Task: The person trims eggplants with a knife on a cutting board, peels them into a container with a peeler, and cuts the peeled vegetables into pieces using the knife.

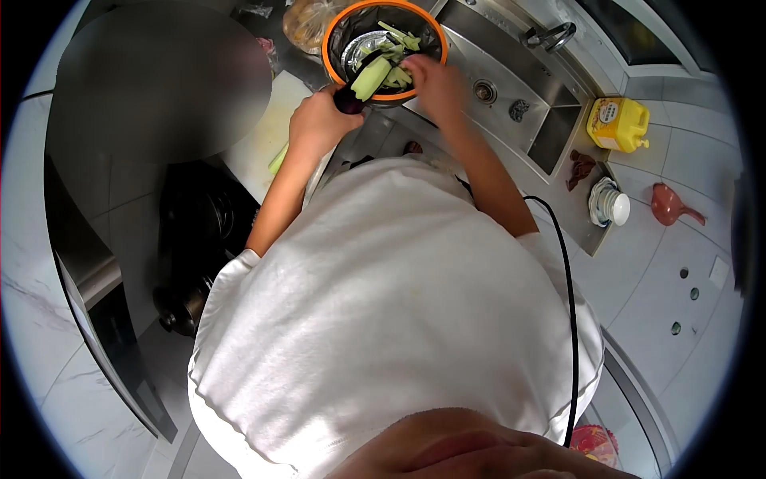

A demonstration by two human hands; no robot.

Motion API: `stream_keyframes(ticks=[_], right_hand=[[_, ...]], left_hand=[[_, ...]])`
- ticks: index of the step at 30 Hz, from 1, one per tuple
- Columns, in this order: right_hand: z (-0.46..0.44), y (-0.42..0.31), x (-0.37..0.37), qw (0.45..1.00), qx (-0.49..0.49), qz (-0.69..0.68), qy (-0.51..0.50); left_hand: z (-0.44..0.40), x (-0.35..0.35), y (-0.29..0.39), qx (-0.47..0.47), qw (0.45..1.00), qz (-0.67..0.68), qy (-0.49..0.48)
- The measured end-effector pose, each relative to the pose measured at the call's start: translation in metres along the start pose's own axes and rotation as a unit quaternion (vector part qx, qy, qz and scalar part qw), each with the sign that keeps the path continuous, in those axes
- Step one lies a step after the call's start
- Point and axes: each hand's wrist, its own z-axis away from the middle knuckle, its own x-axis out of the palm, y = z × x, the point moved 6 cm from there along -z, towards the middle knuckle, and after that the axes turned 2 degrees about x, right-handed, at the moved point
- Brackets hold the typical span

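My left hand [323,121] is wrapped round a dark purple eggplant [371,79], whose upper side shows pale green flesh where the skin is off. The eggplant is tilted over a bin with an orange rim [329,49] and a dark liner. Just right of the eggplant, my right hand [435,86] is blurred, its fingers pinched together near the flesh; what they hold is too small and smeared to name. Pale green peelings [400,35] lie inside the bin, beside a foil-like silvery dish [359,46].
A steel sink [499,56] with a faucet [550,36] lies right of the bin. Beyond are a yellow jug [618,124] and stacked bowls [614,207]. At left, a pale cutting board [259,156] holds a green piece [278,159]. A black cable crosses my right side.
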Motion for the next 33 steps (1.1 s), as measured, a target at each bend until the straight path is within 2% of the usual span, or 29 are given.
stream_keyframes(ticks=[1, 3, 4, 6, 7, 8, 9, 10, 11, 12, 13, 14, 15, 16, 17, 18, 19, 20, 21, 22, 24, 26, 27, 28, 30, 31, 33], right_hand=[[-0.003, 0.005, -0.009, 1.000, 0.002, 0.000, -0.002], [-0.015, 0.022, -0.023, 0.993, 0.107, 0.032, -0.025], [-0.018, 0.020, -0.023, 0.994, 0.103, 0.032, -0.024], [-0.011, 0.014, -0.023, 0.991, 0.071, -0.112, 0.023], [-0.010, 0.015, -0.006, 0.991, 0.069, -0.110, 0.023], [-0.011, 0.019, 0.026, 0.961, 0.089, -0.263, 0.015], [-0.010, 0.020, 0.046, 0.906, 0.108, -0.409, 0.004], [-0.011, 0.005, 0.033, 0.906, 0.108, -0.409, 0.004], [-0.006, -0.002, 0.033, 0.839, 0.209, -0.494, -0.086], [0.000, -0.016, 0.032, 0.747, 0.304, -0.565, -0.173], [-0.001, -0.023, 0.028, 0.706, 0.334, -0.604, -0.157], [-0.003, -0.018, 0.029, 0.707, 0.332, -0.604, -0.158], [-0.004, -0.012, 0.034, 0.662, 0.330, -0.648, -0.182], [-0.006, -0.015, 0.032, 0.613, 0.327, -0.689, -0.205], [-0.007, -0.015, 0.030, 0.602, 0.331, -0.694, -0.214], [-0.006, -0.013, 0.028, 0.604, 0.330, -0.693, -0.216], [-0.006, -0.011, 0.026, 0.626, 0.306, -0.681, -0.225], [-0.005, -0.011, 0.026, 0.646, 0.282, -0.669, -0.236], [-0.003, -0.013, 0.030, 0.647, 0.281, -0.667, -0.239], [-0.010, -0.008, 0.020, 0.758, 0.214, -0.605, -0.119], [-0.008, -0.006, 0.000, 0.842, 0.139, -0.521, 0.002], [0.002, -0.010, -0.019, 0.909, 0.071, -0.402, -0.087], [0.007, -0.015, -0.020, 0.914, 0.078, -0.374, -0.135], [0.010, -0.022, -0.024, 0.914, 0.078, -0.374, -0.136], [0.015, -0.058, -0.044, 0.953, -0.152, -0.257, -0.057], [0.016, -0.059, -0.042, 0.953, -0.151, -0.257, -0.056], [0.014, -0.055, -0.035, 0.976, -0.158, -0.148, -0.030]], left_hand=[[0.003, 0.004, 0.000, 0.010, 1.000, -0.004, 0.013], [0.005, 0.003, 0.002, 0.023, 0.999, -0.009, 0.030], [0.004, 0.002, 0.005, 0.025, 0.999, -0.035, 0.029], [0.005, 0.004, 0.008, 0.025, 0.998, -0.061, 0.024], [0.003, 0.003, 0.011, 0.030, 0.996, -0.075, 0.038], [0.001, 0.002, 0.015, 0.035, 0.994, -0.089, 0.053], [0.001, 0.004, 0.018, 0.035, 0.994, -0.088, 0.053], [0.002, 0.004, 0.025, 0.053, 0.993, -0.087, 0.065], [0.003, 0.003, 0.029, 0.071, 0.991, -0.087, 0.078], [0.003, 0.002, 0.029, 0.071, 0.991, -0.087, 0.079], [0.003, 0.001, 0.030, 0.081, 0.993, -0.055, 0.070], [0.003, 0.000, 0.031, 0.092, 0.994, -0.023, 0.062], [0.001, -0.002, 0.029, 0.119, 0.990, 0.064, 0.044], [-0.004, 0.000, 0.020, 0.119, 0.990, 0.066, 0.047], [-0.011, 0.013, 0.007, 0.090, 0.969, 0.227, -0.021], [-0.012, 0.017, 0.008, 0.058, 0.918, 0.382, -0.088], [-0.005, 0.015, 0.012, 0.009, 0.862, 0.480, -0.166], [-0.008, 0.016, 0.005, 0.008, 0.861, 0.482, -0.164], [-0.009, 0.024, -0.001, -0.031, 0.803, 0.546, -0.237], [-0.007, 0.032, -0.005, -0.069, 0.735, 0.601, -0.307], [-0.007, 0.039, -0.013, -0.088, 0.732, 0.614, -0.281], [-0.008, 0.037, -0.022, -0.118, 0.752, 0.604, -0.235], [-0.008, 0.037, -0.025, -0.119, 0.752, 0.605, -0.234], [-0.011, 0.036, -0.028, -0.104, 0.767, 0.584, -0.245], [-0.011, 0.034, -0.027, -0.089, 0.782, 0.561, -0.258], [-0.009, 0.031, -0.024, -0.079, 0.786, 0.554, -0.265], [-0.007, 0.030, -0.023, -0.069, 0.790, 0.545, -0.272]])
